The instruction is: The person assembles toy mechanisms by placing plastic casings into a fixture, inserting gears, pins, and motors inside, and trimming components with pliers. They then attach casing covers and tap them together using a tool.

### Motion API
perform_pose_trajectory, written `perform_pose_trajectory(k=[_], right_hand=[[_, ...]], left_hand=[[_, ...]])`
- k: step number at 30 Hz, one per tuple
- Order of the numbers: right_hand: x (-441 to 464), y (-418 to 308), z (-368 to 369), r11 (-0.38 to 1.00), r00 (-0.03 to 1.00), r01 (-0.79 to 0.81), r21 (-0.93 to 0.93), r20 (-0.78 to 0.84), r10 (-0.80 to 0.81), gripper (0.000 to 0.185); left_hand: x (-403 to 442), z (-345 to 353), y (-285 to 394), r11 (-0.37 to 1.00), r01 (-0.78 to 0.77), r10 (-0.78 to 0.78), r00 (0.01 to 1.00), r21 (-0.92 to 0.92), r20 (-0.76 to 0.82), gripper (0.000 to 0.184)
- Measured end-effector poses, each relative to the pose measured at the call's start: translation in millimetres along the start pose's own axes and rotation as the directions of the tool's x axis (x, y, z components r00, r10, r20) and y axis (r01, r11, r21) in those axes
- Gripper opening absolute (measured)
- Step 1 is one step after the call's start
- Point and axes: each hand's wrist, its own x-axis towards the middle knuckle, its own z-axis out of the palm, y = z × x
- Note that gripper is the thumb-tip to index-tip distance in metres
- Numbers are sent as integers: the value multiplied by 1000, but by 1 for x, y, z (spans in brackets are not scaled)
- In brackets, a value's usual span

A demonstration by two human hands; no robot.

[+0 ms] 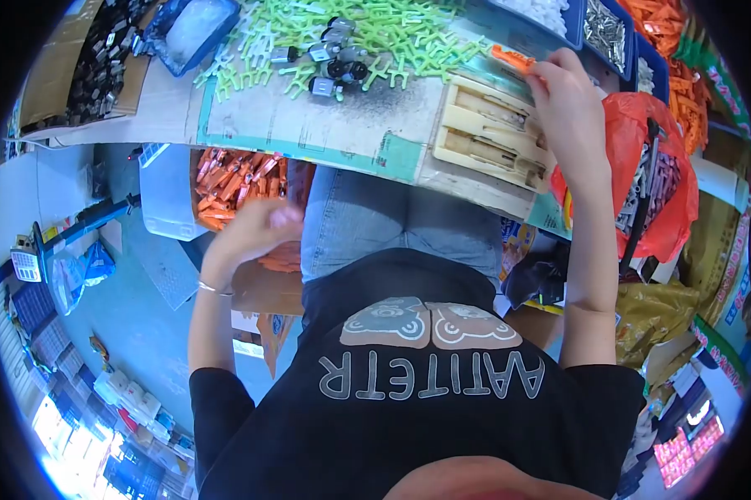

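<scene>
Up at the table's right side, my right hand (563,96) is closed, with thumb and fingers pinching an orange plastic piece (513,58). Just below it lie cream-coloured fixture blocks (488,137) with long shaped recesses. My left hand (259,229) is off the table's front edge, beside a bin of orange plastic parts (234,179). Its fingers are smeared by motion, so whether they hold anything does not show. Green forked plastic pieces (409,37) spread across the far tabletop, with a cluster of small grey and black parts (338,62) among them.
At the far right stand a blue tray of metal pins (604,37) and a red plastic bag (671,196) with grey and purple parts. A cardboard box of black parts (100,75) and a blue tray (154,37) holding a clear bag are at the left.
</scene>
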Motion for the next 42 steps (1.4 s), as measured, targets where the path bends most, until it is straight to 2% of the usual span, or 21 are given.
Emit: perform_pose_trajectory(k=[1, 3, 5, 6, 8, 10, 14, 15, 16, 18, 20, 22, 23, 25, 26, 28, 29, 31, 34, 37, 42], right_hand=[[-3, -3, -4, 984, 997, -68, 163, -16, 72, 12], [-12, -9, -15, 906, 994, -89, 414, -21, 107, 10], [-25, -16, -18, 896, 999, 3, 443, -49, 21, 11], [-31, -18, -19, 877, 994, 106, 469, -86, -74, 11], [-44, -21, -18, 861, 996, 81, 503, -18, -84, 14], [-54, -28, -13, 767, 995, 37, 641, 46, -87, 18], [-58, -43, -5, 825, 976, 205, 526, -49, -211, 22], [-57, -43, -11, 864, 956, 294, 410, -106, -274, 21], [-59, -42, -17, 867, 959, 281, 411, -99, -264, 21], [-66, -37, -28, 934, 961, 223, 278, 99, -259, 19], [-70, -32, -34, 940, 962, 225, 258, 92, -256, 18], [-76, -27, -39, 967, 956, 247, 62, 149, -254, 21], [-77, -25, -36, 964, 952, 247, 102, 161, -261, 24], [-78, -26, -36, 964, 947, 249, 93, 184, -262, 24], [-77, -28, -35, 961, 941, 261, 89, 202, -273, 24], [-78, -34, -36, 970, 941, 220, 105, 239, -240, 22], [-78, -38, -37, 976, 940, 182, 119, 269, -208, 20], [-75, -43, -42, 981, 936, 152, 117, 303, -181, 18], [-74, -45, -42, 986, 940, 126, 106, 306, -153, 13], [-79, -47, -39, 989, 957, 90, 114, 266, -118, 11], [-76, -43, -45, 987, 967, 6, 162, 249, -47, 12]], left_hand=[[2, -11, 31, 982, -173, 163, 979, -78, -123, 26], [19, -17, 63, 941, -337, 310, 813, 35, -492, 25], [53, -22, 89, 733, -384, 680, 396, 561, -617, 28], [63, -21, 90, 731, -393, 682, 394, 558, -616, 28], [79, -17, 90, 711, -217, 691, 392, 669, -607, 27], [83, -17, 93, 677, -208, 721, 381, 706, -579, 23], [82, -20, 94, 625, -189, 750, 414, 757, -516, 22], [82, -21, 95, 603, -184, 763, 416, 776, -495, 21], [81, -20, 94, 601, -195, 765, 421, 775, -487, 21], [79, -18, 92, 635, -205, 740, 439, 745, -510, 22], [80, -14, 91, 670, -247, 720, 445, 700, -532, 21], [84, -10, 89, 779, -351, 627, 421, 520, -655, 17], [83, -9, 92, 775, -359, 631, 424, 520, -649, 17], [72, -1, 103, 868, -442, 442, 487, 224, -753, 16], [68, 5, 109, 869, -443, 441, 491, 221, -751, 16], [64, 20, 124, 832, -552, 314, 545, -51, -778, 18], [68, 30, 127, 767, -630, 360, 582, -125, -729, 20], [70, 45, 145, 775, -623, 445, 658, -107, -607, 16], [89, 59, 166, 656, -676, 720, 429, 335, -545, 13], [100, 68, 165, 697, -544, 707, 410, 467, -576, 15], [107, 60, 163, 771, -586, 597, 528, 250, -604, 11]])
